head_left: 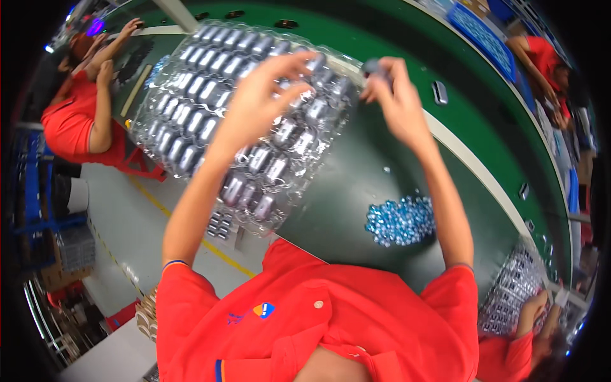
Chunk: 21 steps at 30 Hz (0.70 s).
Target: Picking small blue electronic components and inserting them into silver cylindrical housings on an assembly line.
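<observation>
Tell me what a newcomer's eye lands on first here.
First the big clear plastic tray packed with rows of small dark parts, upper left on the green bench, with the left hand spread over it. Beside it the right hand pinches a small grey part. Lower right lies a glittering heap of blue pieces.

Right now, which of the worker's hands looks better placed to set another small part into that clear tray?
Probably the right hand: it pinches a small grey part beside the clear blister tray. The left hand lies spread over the tray's filled pockets, apparently steadying it.
</observation>
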Tool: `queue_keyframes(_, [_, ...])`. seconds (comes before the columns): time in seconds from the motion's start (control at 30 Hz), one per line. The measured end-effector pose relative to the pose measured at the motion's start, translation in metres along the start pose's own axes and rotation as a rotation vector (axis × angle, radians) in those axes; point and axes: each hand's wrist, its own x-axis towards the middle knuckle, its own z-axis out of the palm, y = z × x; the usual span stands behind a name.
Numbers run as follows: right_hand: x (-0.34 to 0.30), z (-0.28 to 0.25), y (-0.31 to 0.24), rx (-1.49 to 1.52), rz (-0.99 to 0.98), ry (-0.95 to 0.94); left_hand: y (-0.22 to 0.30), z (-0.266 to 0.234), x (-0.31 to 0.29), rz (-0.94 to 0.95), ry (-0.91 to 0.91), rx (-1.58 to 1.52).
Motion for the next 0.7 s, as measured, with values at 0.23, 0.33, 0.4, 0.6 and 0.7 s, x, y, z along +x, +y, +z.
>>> queue_keyframes(0.23, [0.059, -0.080, 0.145, -1.060, -0.297, 0.246, -0.070, 0.004, 0.070, 0.039, -0.013, 0.647])
queue_keyframes(0.33, [0.032, -0.068, 0.089, -0.753, -0.704, 0.542, -0.023, 0.018, 0.079, 0.082, -0.040, 0.861])
queue_keyframes(0.4, [-0.009, -0.080, 0.069, -0.914, -0.295, 0.192, -0.045, 0.022, 0.097, 0.037, -0.067, 0.861])
queue_keyframes(0.6, [-0.107, -0.044, 0.030, -0.432, -0.077, -0.231, -0.054, 0.010, 0.094, 0.076, -0.076, 0.877])
queue_keyframes(0.7, [-0.111, -0.043, 0.046, -0.609, -0.316, -0.250, -0.052, 0.008, 0.087, 0.139, 0.092, 0.829])
